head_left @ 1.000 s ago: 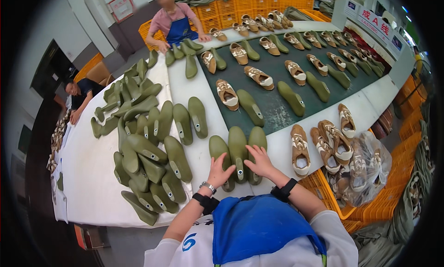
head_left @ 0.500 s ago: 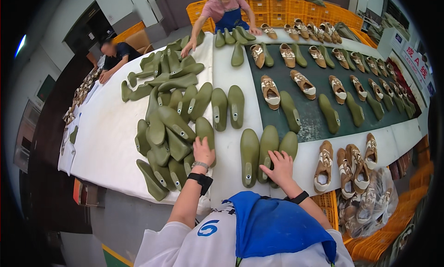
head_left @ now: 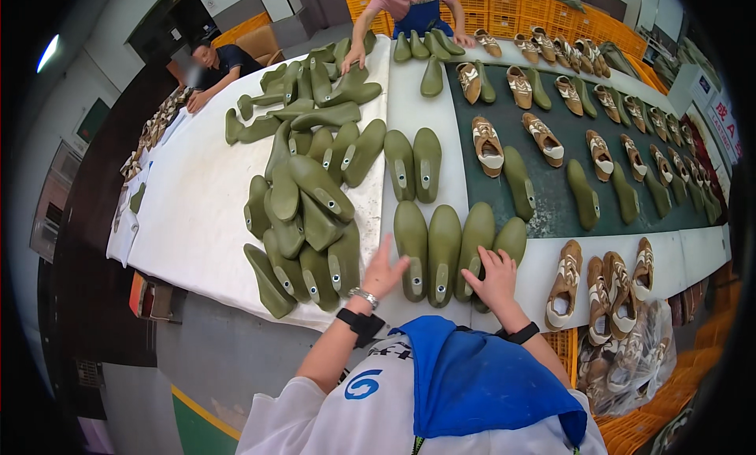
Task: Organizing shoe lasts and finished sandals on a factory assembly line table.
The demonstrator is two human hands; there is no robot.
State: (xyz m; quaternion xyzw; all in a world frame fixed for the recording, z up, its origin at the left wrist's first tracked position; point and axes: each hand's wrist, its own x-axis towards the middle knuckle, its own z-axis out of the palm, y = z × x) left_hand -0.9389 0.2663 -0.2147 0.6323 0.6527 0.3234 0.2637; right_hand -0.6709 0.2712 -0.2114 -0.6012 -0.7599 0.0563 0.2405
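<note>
Green shoe lasts stand side by side in a row on the white tabletop in front of me. My left hand (head_left: 383,275) is at the near end of the leftmost last (head_left: 411,238), thumb and fingers apart, fingertips at its edge. My right hand (head_left: 494,279) lies with spread fingers over the near ends of the two rightmost lasts, a middle one (head_left: 477,234) and an outer one (head_left: 512,238), partly hiding them. Left of the row, a heap of green lasts (head_left: 285,199) lies on the white cloth (head_left: 197,211). Another pair of lasts (head_left: 427,163) stands just beyond the row.
A dark green belt (head_left: 551,195) at right carries rows of brown-and-white shoes (head_left: 543,138) beside lasts. More shoes (head_left: 564,286) stand near right, by a plastic bag (head_left: 634,360) of shoes. A co-worker (head_left: 417,14) reaches across the far end; another person (head_left: 220,69) sits far left.
My left hand has moved right from the heap's edge, and another last now stands at the row's left end. My right hand stays on the lasts. The whole view has shifted slightly.
</note>
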